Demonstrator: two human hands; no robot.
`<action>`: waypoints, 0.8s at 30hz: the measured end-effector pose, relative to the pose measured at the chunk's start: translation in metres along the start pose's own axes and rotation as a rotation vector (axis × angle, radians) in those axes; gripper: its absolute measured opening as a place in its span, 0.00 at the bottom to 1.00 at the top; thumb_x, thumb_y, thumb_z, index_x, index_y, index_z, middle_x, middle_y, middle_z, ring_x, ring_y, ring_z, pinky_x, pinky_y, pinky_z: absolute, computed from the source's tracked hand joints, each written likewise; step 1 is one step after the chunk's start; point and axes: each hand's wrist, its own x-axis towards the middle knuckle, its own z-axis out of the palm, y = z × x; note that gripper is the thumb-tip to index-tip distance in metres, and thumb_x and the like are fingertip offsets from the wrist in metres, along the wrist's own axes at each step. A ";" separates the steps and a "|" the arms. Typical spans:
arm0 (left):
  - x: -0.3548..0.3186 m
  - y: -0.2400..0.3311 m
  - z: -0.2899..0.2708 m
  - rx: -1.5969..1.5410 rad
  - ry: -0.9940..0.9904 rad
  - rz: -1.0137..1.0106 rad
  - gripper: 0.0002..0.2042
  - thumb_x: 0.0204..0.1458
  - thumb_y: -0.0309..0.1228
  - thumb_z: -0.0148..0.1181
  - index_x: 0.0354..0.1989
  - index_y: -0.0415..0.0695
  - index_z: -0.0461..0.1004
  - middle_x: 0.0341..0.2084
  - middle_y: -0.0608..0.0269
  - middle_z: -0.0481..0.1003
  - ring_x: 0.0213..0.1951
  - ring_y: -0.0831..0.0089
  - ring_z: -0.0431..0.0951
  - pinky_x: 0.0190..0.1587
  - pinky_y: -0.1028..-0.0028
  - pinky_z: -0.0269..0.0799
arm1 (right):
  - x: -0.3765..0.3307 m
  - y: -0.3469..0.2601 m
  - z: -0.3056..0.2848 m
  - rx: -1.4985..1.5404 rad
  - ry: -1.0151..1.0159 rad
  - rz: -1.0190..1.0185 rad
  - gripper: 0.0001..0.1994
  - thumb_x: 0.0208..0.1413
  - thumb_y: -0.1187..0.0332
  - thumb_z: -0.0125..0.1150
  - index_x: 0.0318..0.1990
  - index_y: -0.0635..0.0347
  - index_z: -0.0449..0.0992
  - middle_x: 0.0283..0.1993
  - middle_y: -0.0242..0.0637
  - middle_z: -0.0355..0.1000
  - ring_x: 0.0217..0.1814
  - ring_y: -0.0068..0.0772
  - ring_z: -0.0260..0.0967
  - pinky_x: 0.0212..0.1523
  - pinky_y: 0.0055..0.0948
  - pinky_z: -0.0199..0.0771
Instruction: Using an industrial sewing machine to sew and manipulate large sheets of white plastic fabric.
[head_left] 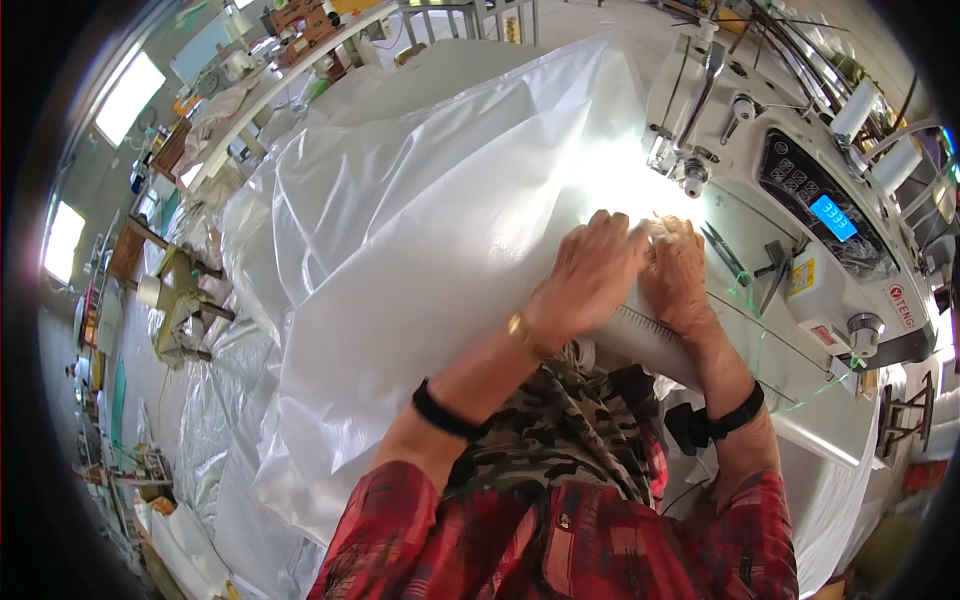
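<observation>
A large glossy white plastic sheet point(440, 220) spreads over the table and hangs down on the left. My left hand point(595, 270) bends over its right edge, fingers curled together and slightly blurred. Close against it, my right hand point(677, 270) is closed with its fingertips at the same edge. Both hands appear to pinch the sheet; the fingertips partly hide the grip. Just beyond them is the lit needle area of a white sewing machine point(690, 165). Thread snips point(727, 253) lie to the right of my right hand.
A small black metal piece point(772, 268) lies beside the snips, with loose green thread point(760, 335) nearby. A ruler scale point(648, 322) runs along the table's front edge. White thread cones point(857, 110) stand behind the machine. A stool point(178, 300) is at left.
</observation>
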 end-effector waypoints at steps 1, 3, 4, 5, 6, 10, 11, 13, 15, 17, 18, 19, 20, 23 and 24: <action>-0.026 0.009 -0.007 0.029 0.123 0.089 0.21 0.54 0.29 0.57 0.57 0.39 0.67 0.55 0.46 0.68 0.54 0.51 0.70 0.52 0.56 0.69 | 0.001 0.001 0.000 -0.042 -0.082 -0.017 0.17 0.58 0.66 0.53 0.52 0.64 0.75 0.53 0.46 0.72 0.59 0.48 0.65 0.63 0.44 0.58; -0.089 0.021 -0.008 -0.073 0.187 0.115 0.26 0.57 0.30 0.57 0.64 0.41 0.63 0.62 0.47 0.63 0.60 0.50 0.66 0.59 0.57 0.65 | -0.002 0.011 0.005 -0.044 -0.005 -0.005 0.17 0.58 0.66 0.53 0.52 0.65 0.74 0.53 0.46 0.72 0.59 0.47 0.65 0.62 0.44 0.59; -0.126 0.022 -0.008 -0.187 0.127 0.042 0.26 0.57 0.29 0.56 0.65 0.41 0.62 0.64 0.47 0.62 0.63 0.49 0.64 0.63 0.58 0.62 | -0.001 0.012 0.007 -0.034 0.083 0.010 0.17 0.58 0.66 0.54 0.52 0.66 0.73 0.53 0.46 0.72 0.58 0.47 0.65 0.61 0.44 0.61; -0.162 0.015 -0.001 -0.297 0.068 -0.039 0.25 0.58 0.29 0.55 0.65 0.41 0.62 0.64 0.47 0.61 0.63 0.50 0.63 0.64 0.57 0.59 | -0.004 0.014 0.006 -0.012 0.111 0.003 0.17 0.58 0.66 0.54 0.52 0.66 0.73 0.50 0.47 0.72 0.56 0.46 0.66 0.59 0.43 0.62; -0.199 0.005 0.008 -0.417 -0.002 -0.105 0.25 0.59 0.29 0.54 0.65 0.41 0.61 0.65 0.46 0.60 0.64 0.51 0.63 0.66 0.57 0.57 | -0.005 0.018 0.007 -0.028 0.114 0.023 0.17 0.58 0.66 0.54 0.52 0.66 0.73 0.50 0.47 0.72 0.56 0.46 0.66 0.59 0.43 0.62; -0.357 -0.029 0.011 -0.263 -0.214 -0.844 0.18 0.60 0.32 0.52 0.55 0.35 0.71 0.57 0.45 0.69 0.58 0.50 0.70 0.58 0.58 0.66 | -0.005 0.001 0.001 0.026 0.237 0.029 0.11 0.56 0.69 0.57 0.44 0.64 0.72 0.45 0.45 0.72 0.51 0.46 0.68 0.53 0.41 0.65; -0.367 -0.018 -0.002 -0.162 -0.128 -0.964 0.21 0.60 0.40 0.55 0.52 0.35 0.73 0.53 0.45 0.72 0.54 0.49 0.72 0.55 0.56 0.66 | -0.006 -0.004 -0.003 0.074 0.250 -0.011 0.09 0.55 0.71 0.58 0.42 0.63 0.72 0.42 0.44 0.72 0.48 0.46 0.69 0.51 0.41 0.66; -0.362 -0.021 -0.010 -0.087 -0.113 -0.927 0.21 0.59 0.41 0.55 0.52 0.35 0.73 0.53 0.45 0.72 0.54 0.49 0.72 0.55 0.56 0.66 | -0.005 -0.012 -0.005 0.129 0.358 -0.158 0.06 0.53 0.74 0.60 0.36 0.61 0.69 0.32 0.41 0.71 0.37 0.45 0.70 0.39 0.40 0.70; -0.355 -0.029 -0.019 0.051 -0.061 -0.879 0.22 0.59 0.41 0.55 0.52 0.35 0.73 0.53 0.46 0.72 0.55 0.49 0.71 0.55 0.57 0.66 | -0.013 -0.013 -0.012 0.096 0.355 -0.222 0.07 0.53 0.74 0.61 0.36 0.60 0.69 0.30 0.40 0.70 0.34 0.44 0.70 0.35 0.39 0.71; -0.334 -0.078 -0.054 0.167 0.019 -0.848 0.22 0.59 0.42 0.56 0.53 0.35 0.73 0.53 0.46 0.73 0.55 0.49 0.71 0.56 0.57 0.66 | -0.022 -0.020 -0.020 0.066 0.341 -0.393 0.08 0.52 0.73 0.64 0.34 0.59 0.68 0.28 0.37 0.70 0.29 0.42 0.70 0.28 0.37 0.71; -0.333 -0.108 -0.078 0.226 0.056 -0.827 0.22 0.59 0.43 0.56 0.53 0.35 0.73 0.54 0.46 0.73 0.55 0.49 0.71 0.56 0.57 0.66 | -0.030 -0.020 -0.023 0.051 0.347 -0.390 0.08 0.52 0.73 0.64 0.34 0.59 0.68 0.28 0.37 0.70 0.29 0.42 0.70 0.28 0.37 0.71; -0.324 -0.143 -0.110 0.292 0.098 -0.818 0.23 0.59 0.43 0.56 0.53 0.36 0.73 0.54 0.46 0.73 0.55 0.49 0.71 0.56 0.57 0.66 | -0.039 -0.026 -0.020 0.067 0.351 -0.483 0.08 0.52 0.74 0.64 0.34 0.60 0.69 0.27 0.38 0.70 0.29 0.42 0.71 0.29 0.37 0.72; -0.299 -0.201 -0.163 0.361 0.145 -0.814 0.23 0.59 0.44 0.56 0.53 0.36 0.73 0.54 0.46 0.73 0.55 0.50 0.71 0.56 0.57 0.66 | -0.048 -0.036 -0.017 0.086 0.356 -0.581 0.08 0.51 0.75 0.65 0.35 0.61 0.71 0.27 0.38 0.70 0.30 0.43 0.71 0.31 0.36 0.72; -0.265 -0.257 -0.210 0.551 0.251 -0.742 0.24 0.59 0.45 0.57 0.54 0.36 0.73 0.54 0.47 0.73 0.55 0.50 0.71 0.57 0.57 0.66 | -0.086 -0.057 -0.001 0.181 0.356 -0.641 0.08 0.51 0.73 0.67 0.35 0.61 0.74 0.32 0.38 0.75 0.33 0.40 0.75 0.33 0.35 0.74; -0.231 -0.274 -0.236 0.622 0.293 -0.736 0.24 0.58 0.45 0.57 0.54 0.36 0.73 0.54 0.47 0.73 0.56 0.50 0.71 0.57 0.57 0.66 | -0.097 -0.073 0.009 0.318 0.250 -0.532 0.07 0.53 0.72 0.66 0.37 0.62 0.75 0.35 0.40 0.77 0.36 0.41 0.76 0.35 0.35 0.75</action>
